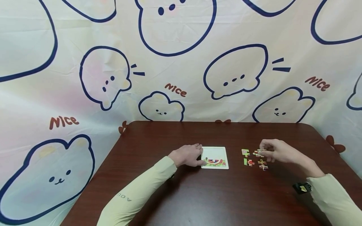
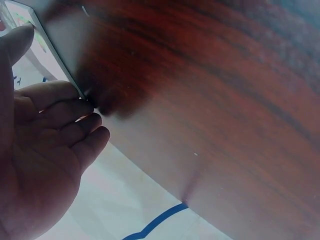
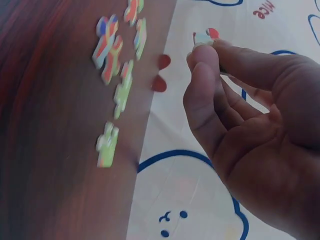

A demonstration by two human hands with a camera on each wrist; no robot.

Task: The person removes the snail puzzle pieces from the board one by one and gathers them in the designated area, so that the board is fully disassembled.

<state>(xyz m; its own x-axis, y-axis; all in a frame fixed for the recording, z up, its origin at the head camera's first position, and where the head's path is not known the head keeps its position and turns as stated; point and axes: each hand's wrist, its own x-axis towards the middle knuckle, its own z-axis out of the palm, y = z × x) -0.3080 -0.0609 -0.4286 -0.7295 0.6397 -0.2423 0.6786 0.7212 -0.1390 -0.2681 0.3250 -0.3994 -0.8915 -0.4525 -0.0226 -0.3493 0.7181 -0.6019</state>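
A square white puzzle tray (image 1: pixel 214 149) lies on the table, with joined colourful pieces (image 1: pixel 215 162) along its near side. My left hand (image 1: pixel 189 155) rests at the tray's left edge, thumb over the near corner and fingers loosely extended along the side. In the left wrist view, the fingertips (image 2: pixel 102 132) sit beside the tray's rim (image 2: pixel 55 50). My right hand (image 1: pixel 278 151) pinches a small jigsaw piece (image 3: pixel 202 37), white with red, between thumb and fingertips. Below it lie several loose pieces, among them a pink-and-green piece (image 1: pixel 245 153) and a brown-and-green piece (image 1: pixel 263 165).
The dark wooden table (image 1: pixel 215 194) extends around the tray and pieces. Behind it hangs a pale cloth (image 1: pixel 175 72) with blue-outlined bear drawings. A dark device (image 1: pixel 302 188) is strapped to the right wrist.
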